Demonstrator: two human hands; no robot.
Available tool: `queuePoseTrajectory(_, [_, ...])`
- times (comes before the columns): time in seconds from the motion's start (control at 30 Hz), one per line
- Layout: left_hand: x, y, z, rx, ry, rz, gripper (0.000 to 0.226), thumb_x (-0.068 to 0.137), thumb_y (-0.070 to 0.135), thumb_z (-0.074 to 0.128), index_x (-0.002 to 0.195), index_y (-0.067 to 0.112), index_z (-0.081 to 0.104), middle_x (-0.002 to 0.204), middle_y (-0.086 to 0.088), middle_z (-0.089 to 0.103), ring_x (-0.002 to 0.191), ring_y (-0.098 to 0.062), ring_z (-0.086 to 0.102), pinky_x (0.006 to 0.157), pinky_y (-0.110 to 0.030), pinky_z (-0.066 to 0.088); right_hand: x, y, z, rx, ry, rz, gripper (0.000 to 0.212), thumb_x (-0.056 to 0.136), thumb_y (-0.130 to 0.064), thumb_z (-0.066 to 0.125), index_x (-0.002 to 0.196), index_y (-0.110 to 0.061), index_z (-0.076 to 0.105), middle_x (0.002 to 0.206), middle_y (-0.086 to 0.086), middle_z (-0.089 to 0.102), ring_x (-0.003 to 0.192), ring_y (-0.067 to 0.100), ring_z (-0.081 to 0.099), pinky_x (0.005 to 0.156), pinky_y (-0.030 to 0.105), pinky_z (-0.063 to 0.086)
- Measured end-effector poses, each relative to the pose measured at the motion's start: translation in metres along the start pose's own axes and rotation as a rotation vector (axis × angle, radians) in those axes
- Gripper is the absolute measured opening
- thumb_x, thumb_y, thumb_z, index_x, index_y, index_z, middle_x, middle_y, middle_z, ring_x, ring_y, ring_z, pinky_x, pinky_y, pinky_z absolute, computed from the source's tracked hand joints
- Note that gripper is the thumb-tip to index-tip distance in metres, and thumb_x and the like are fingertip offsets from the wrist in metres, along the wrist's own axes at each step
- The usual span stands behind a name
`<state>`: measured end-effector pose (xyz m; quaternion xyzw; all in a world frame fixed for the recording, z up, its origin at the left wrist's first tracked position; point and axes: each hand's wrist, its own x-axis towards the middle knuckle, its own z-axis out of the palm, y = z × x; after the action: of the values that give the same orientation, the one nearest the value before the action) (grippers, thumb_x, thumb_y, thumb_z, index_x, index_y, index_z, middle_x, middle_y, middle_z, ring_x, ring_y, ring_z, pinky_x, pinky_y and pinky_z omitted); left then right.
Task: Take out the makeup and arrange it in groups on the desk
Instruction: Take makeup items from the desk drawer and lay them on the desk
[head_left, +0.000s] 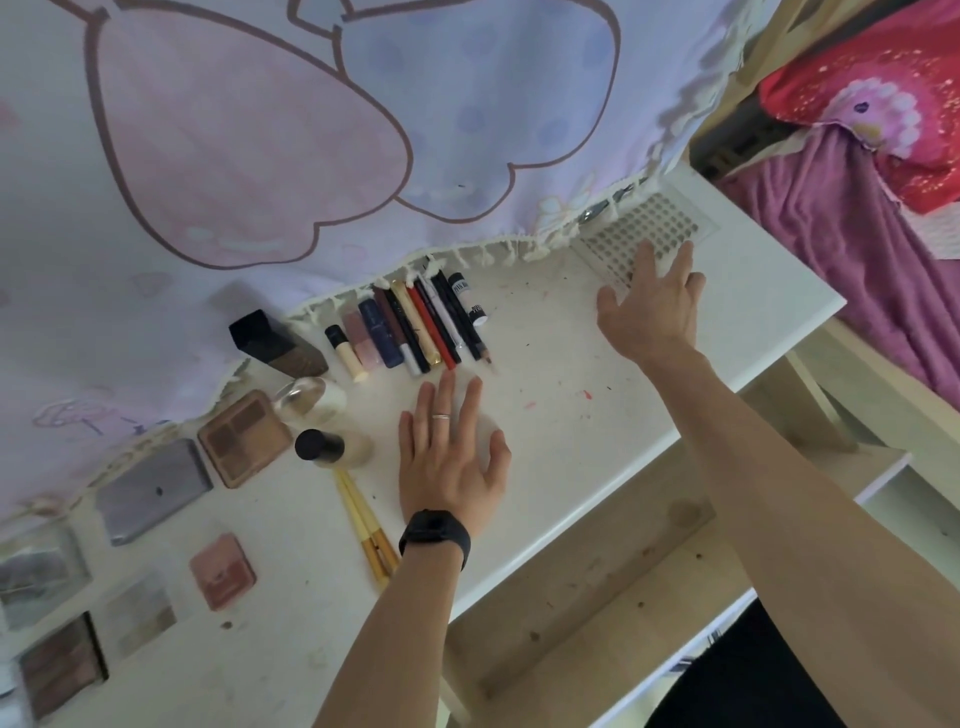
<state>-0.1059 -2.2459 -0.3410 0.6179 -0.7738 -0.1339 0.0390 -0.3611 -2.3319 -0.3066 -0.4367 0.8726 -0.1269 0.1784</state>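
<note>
Left hand (452, 457): open, fingers spread, flat on desk (571, 441), just near of the pencil row (431, 327). Right hand (649, 312): open, fingers spread over perforated tray (660, 223), far right; I cannot tell its contents. Palettes (244, 436) grouped left.

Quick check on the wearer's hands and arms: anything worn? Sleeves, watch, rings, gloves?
The left hand has a thin silver ring on one finger and a black band, probably a watch, at the wrist. The right hand shows no jewellery. No gloves, and no sleeves in view.
</note>
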Motion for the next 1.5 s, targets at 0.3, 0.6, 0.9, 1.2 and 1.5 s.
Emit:
queuePoseTrajectory(0.3, [-0.001, 0.001, -0.002, 0.005, -0.017, -0.007, 0.067, 0.094, 0.051, 0.028, 0.158, 0.033, 0.021, 0.167, 0.004, 0.013, 0.154, -0.022, 0.009, 0.125, -0.046, 0.009, -0.007, 0.008, 0.000, 0.081, -0.001, -0.065, 0.067, 0.102, -0.037, 0.047, 0.161, -0.025, 0.016, 0.169, 0.013, -0.007, 0.136, 0.040, 0.027, 0.113, 0.045, 0.031])
queuePoseTrajectory(0.6, [0.003, -0.001, -0.003, 0.060, -0.024, -0.015, 0.068, 0.094, 0.053, 0.023, 0.159, 0.035, 0.013, 0.168, 0.004, 0.006, 0.154, -0.021, 0.004, 0.125, -0.045, 0.006, -0.118, 0.111, 0.014, 0.820, 0.430, 0.552, 0.043, 0.097, -0.024, 0.054, 0.138, -0.020, 0.046, 0.138, 0.001, 0.046, 0.108, 0.008, 0.055, 0.096, 0.032, 0.048])
queuePoseTrajectory(0.9, [0.002, -0.001, -0.001, 0.063, -0.016, -0.004, 0.068, 0.094, 0.052, 0.024, 0.158, 0.033, 0.018, 0.168, 0.001, 0.010, 0.154, -0.023, 0.008, 0.124, -0.048, 0.010, -0.098, 0.187, 0.040, 0.542, -0.065, 0.811, 0.075, 0.095, -0.015, 0.050, 0.160, -0.011, 0.012, 0.156, 0.019, 0.034, 0.137, 0.041, 0.041, 0.111, 0.051, 0.040])
queuePoseTrajectory(1.2, [0.000, -0.001, 0.000, 0.072, -0.008, 0.011, 0.067, 0.094, 0.053, 0.024, 0.158, 0.033, 0.018, 0.167, -0.001, 0.013, 0.153, -0.025, 0.011, 0.123, -0.049, 0.012, -0.094, 0.195, 0.060, 0.097, -0.286, 0.671, 0.051, 0.093, -0.012, 0.051, 0.142, -0.007, 0.038, 0.131, 0.028, 0.055, 0.120, 0.046, 0.055, 0.090, 0.044, 0.047])
queuePoseTrajectory(1.5, [0.000, -0.003, 0.002, 0.067, 0.005, 0.011, 0.066, 0.095, 0.052, 0.026, 0.158, 0.032, 0.019, 0.167, 0.001, 0.013, 0.153, -0.024, 0.011, 0.123, -0.050, 0.014, -0.160, 0.156, 0.033, 0.747, 0.066, 0.634, 0.036, 0.092, -0.026, 0.064, 0.119, -0.035, 0.042, 0.105, -0.003, 0.069, 0.083, 0.018, 0.072, 0.065, 0.034, 0.055])
